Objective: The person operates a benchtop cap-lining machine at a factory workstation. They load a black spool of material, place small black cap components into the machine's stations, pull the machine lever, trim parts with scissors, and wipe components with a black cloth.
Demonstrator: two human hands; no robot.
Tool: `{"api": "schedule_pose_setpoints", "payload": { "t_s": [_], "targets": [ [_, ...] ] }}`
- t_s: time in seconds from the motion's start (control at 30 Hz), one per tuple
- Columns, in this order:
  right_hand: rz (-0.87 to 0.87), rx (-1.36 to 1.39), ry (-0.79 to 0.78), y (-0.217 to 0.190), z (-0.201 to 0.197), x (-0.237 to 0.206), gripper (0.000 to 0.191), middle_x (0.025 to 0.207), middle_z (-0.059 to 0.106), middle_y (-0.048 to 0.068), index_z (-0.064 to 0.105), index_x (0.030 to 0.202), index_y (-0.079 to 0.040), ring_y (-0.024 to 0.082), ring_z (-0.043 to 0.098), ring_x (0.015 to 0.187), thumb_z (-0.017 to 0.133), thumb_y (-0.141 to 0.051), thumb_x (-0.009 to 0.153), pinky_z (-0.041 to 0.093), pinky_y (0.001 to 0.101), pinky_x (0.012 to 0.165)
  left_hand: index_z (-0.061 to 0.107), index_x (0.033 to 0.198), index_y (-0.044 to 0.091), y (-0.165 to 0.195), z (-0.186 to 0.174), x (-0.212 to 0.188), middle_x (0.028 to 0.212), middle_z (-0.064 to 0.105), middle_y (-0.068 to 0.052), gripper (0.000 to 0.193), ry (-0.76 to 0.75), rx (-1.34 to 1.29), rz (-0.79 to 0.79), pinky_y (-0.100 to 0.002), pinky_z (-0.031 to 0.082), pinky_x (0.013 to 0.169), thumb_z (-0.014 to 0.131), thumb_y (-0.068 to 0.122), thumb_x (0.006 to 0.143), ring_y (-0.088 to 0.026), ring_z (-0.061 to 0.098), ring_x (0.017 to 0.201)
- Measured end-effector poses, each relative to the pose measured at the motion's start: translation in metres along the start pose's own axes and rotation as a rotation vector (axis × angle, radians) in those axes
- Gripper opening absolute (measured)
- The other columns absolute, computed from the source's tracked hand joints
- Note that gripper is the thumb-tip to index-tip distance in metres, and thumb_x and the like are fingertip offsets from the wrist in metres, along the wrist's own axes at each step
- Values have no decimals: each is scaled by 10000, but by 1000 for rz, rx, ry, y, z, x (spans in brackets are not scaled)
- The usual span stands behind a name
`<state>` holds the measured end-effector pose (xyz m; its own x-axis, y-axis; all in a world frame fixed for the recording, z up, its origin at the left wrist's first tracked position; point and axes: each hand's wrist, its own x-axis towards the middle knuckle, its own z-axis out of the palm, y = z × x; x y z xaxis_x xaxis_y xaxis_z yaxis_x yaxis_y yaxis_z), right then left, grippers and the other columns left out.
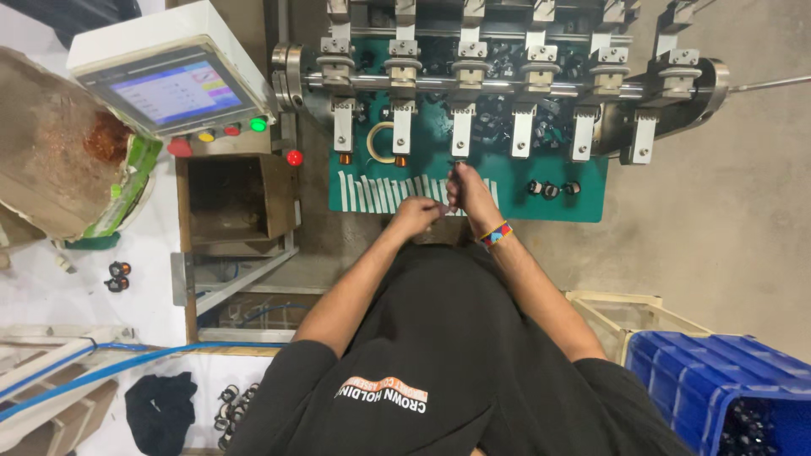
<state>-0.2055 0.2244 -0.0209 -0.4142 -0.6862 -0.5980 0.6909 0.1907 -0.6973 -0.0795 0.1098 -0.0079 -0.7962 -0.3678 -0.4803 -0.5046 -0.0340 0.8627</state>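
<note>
Head view, frame centre: my right hand [470, 191] pinches a small dark part [457, 167] under the winding machine [507, 80]; my left hand [418, 213] grips white strips [384, 192]

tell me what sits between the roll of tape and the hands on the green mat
A row of white strips lies between the tape roll and the hands on the green mat, head view.

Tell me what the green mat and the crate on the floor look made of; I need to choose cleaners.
The green mat looks like rubber or soft plastic sheet: flat, matt, evenly coloured, though the view leaves it open. The blue crate looks like moulded hard plastic, with ribbed walls and a slight sheen.
</note>
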Motion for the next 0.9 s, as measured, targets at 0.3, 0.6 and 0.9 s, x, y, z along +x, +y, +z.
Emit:
{"api": "schedule_pose_setpoints", "payload": {
  "t_s": [0.3, 0.6, 0.9],
  "targets": [
    [431, 155, -284, -34, -6, -78, 437, 591, 332, -88, 484, 873, -166, 47, 284, 464, 389, -559, 1039, 215, 227, 405, 669, 1303, 84, 70, -46, -32, 1254, 683, -90, 419, -282, 16, 694, -333, 594, 952, 771, 67, 897, -225, 726, 1113],
    [372, 190, -331, -59, -47, -105, 495, 559, 324, -92, 499, 830, -142, 38, 271, 429, 375, -564, 1056, 208, 217, 382, 686, 1300, 68, 75, 2, -14, 1162, 750, -49, 394, -398, -141, 486, -293, 617, 919, 759, 57, 913, -140, 748, 1040],
    [-351, -595, -112, -79, -102, -148, 292, 711, 586, 5, 642, 982, -70, 108, 549, 645, 502, -295, 1105, 446, 274, 595, 658, 1283, 19, 97, 85, 1, 1110, 749, -43, 390, -179, -479, 269, -260, 585, 899, 764, 70, 910, -77, 703, 995]
  ]
}}
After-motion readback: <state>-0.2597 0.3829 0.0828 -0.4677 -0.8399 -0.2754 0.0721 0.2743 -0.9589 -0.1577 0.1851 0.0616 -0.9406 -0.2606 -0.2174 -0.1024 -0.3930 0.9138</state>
